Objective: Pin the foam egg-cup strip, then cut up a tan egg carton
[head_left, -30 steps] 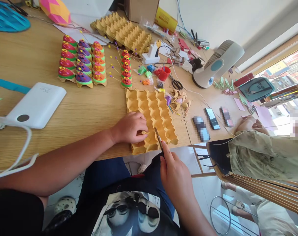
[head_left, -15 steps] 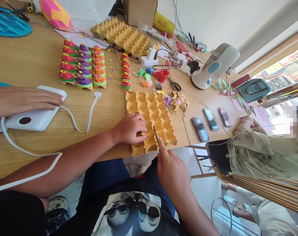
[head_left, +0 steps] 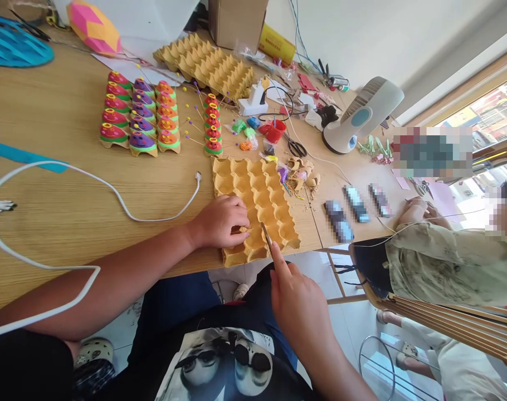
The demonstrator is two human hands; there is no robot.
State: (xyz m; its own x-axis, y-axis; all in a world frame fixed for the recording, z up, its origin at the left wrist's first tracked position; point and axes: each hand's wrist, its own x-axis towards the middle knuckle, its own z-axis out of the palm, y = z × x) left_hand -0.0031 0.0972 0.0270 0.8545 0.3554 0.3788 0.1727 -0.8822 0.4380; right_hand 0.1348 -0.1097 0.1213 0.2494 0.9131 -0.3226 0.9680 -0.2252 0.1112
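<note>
A yellow cardboard egg tray (head_left: 271, 199) lies at the table's front edge, its cups facing up. My left hand (head_left: 225, 220) rests on its left side, fingers curled and thumb against a ridge, pinching the card. My right hand (head_left: 299, 298) grips a thin-bladed knife (head_left: 266, 236), index finger stretched along the back of the blade. The blade's tip touches the tray between cups, right of my left thumb. The knife's handle is hidden in my palm.
Rows of painted egg-carton figures (head_left: 142, 117) stand behind to the left. Another egg tray (head_left: 207, 67) lies at the back. Scissors (head_left: 296, 146), a red cup (head_left: 274, 131), card scraps (head_left: 301, 175) and a fan (head_left: 362, 114) are to the right. A white cable (head_left: 128, 214) crosses the left; a person (head_left: 454, 256) sits right.
Another person's hand and the white box under it have gone from the left side, and the white cable has shifted. My right hand and the knife have drawn slightly towards me.
</note>
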